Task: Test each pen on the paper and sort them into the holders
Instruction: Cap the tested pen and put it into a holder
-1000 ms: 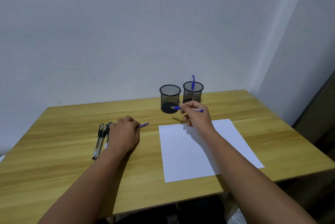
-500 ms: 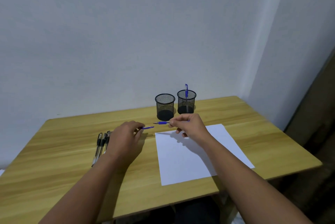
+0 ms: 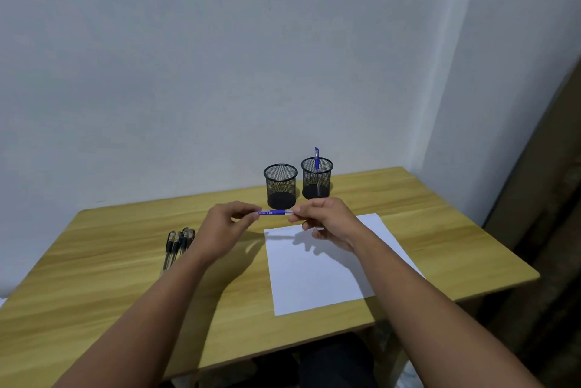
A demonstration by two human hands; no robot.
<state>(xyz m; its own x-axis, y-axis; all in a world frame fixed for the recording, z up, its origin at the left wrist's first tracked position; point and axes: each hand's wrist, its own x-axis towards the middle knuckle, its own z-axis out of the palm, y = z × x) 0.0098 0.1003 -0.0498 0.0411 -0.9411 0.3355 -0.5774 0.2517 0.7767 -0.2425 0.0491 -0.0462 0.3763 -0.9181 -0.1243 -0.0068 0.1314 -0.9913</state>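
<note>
Both hands meet just above the middle of the frame, raised over the wooden worktop (image 3: 94, 265). The left hand (image 3: 224, 227) has its fingers curled, and its fingertips pinch the left end of a slim blue ballpoint pen (image 3: 275, 212). The right hand (image 3: 327, 224) pinches the right end between thumb and forefinger, with its other fingers loosely bent below. The pen lies level between the two hands, in front of the holders and above the upper left corner of the paper. Whether a cap sits on either end cannot be told.

One white rectangular sheet of paper (image 3: 314, 277) lies flat on the worktop, right of centre, partly under the right forearm.

Two black cylindrical wire-mesh pen holders stand upright side by side, just apart, at the far edge of the worktop. The left holder (image 3: 280, 187) shows no pen. The right holder (image 3: 317, 183) contains one blue pen standing upright (image 3: 316, 158), its top rising above the rim.

A group of black-capped clear-barrelled pens (image 3: 176, 246) lies side by side on the worktop, left of centre, beside the left forearm. They appear to number four, though they lie too close together for a sure count.
</note>
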